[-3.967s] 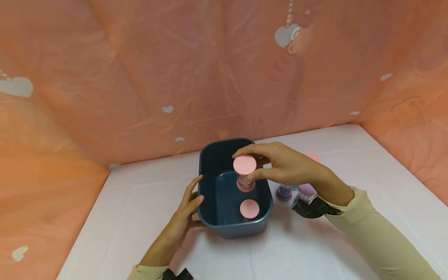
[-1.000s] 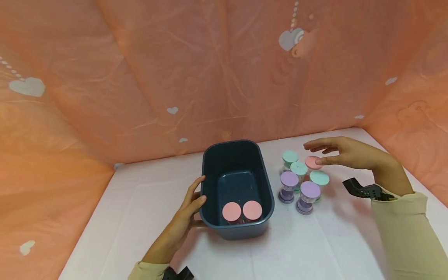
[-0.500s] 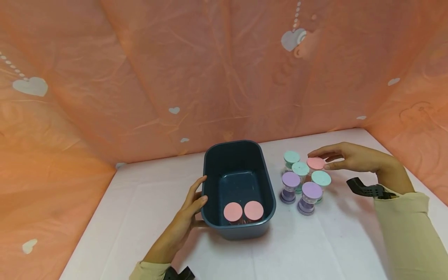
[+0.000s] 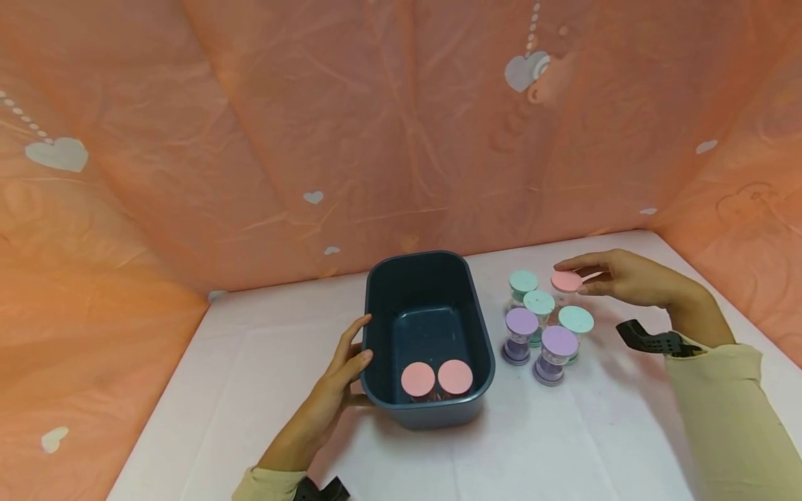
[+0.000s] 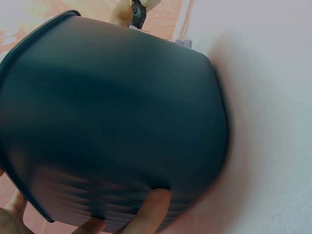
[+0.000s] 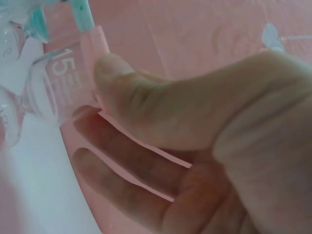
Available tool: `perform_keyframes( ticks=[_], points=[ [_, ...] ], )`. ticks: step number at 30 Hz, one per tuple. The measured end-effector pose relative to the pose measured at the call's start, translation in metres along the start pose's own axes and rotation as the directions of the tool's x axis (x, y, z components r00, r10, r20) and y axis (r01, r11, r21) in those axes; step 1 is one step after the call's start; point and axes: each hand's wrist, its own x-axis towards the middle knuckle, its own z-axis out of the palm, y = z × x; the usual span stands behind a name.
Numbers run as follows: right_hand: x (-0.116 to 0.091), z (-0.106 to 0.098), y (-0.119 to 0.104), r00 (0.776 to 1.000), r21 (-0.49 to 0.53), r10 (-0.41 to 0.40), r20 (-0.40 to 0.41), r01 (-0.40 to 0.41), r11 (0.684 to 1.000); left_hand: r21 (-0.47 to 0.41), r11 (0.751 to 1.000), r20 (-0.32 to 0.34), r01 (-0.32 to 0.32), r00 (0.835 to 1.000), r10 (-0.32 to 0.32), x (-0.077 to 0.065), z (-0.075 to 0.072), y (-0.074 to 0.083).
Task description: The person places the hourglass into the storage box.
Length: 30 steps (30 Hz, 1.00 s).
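Observation:
My right hand pinches the pink cap of a sand timer between thumb and fingers. The right wrist view shows its clear body marked 15, with the thumb against the cap. Next to it stand three mint-green sand timers and two purple sand timers. My left hand rests against the left side of a dark blue bin, its fingertips spread along the outer wall and at the rim. Two pink-capped sand timers stand at the bin's near end.
A white cloth covers the table. Behind and at both sides hangs an orange-pink sheet with pale hearts. The mint-green and purple timers stand close together to the right of the bin.
A pink timer held over the bin earlier now stands inside beside the other. My right hand has moved right to another pink timer, gripped its cap and raised it slightly. The left hand stays put.

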Motion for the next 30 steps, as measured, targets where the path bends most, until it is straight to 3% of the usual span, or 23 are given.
perform_keyframes(
  ticks=[9,19,30],
  points=[
    [-0.0031,0.0015,0.0023,0.998,-0.007,0.063,-0.025,-0.063,0.998,0.002,1.000,0.013,0.004,1.000,-0.004,0.0000,-0.0002,-0.0008],
    [0.0015,0.0084,0.0079,0.990,0.095,0.111,0.085,-0.119,0.988,0.005,1.000,0.010,0.006,1.000,-0.007,0.0006,-0.0001,-0.0021],
    [0.0053,0.0093,0.0084,0.980,0.120,0.152,0.130,-0.167,0.978,0.015,1.000,-0.004,-0.002,1.000,0.002,0.0021,-0.0007,-0.0018]
  ],
)
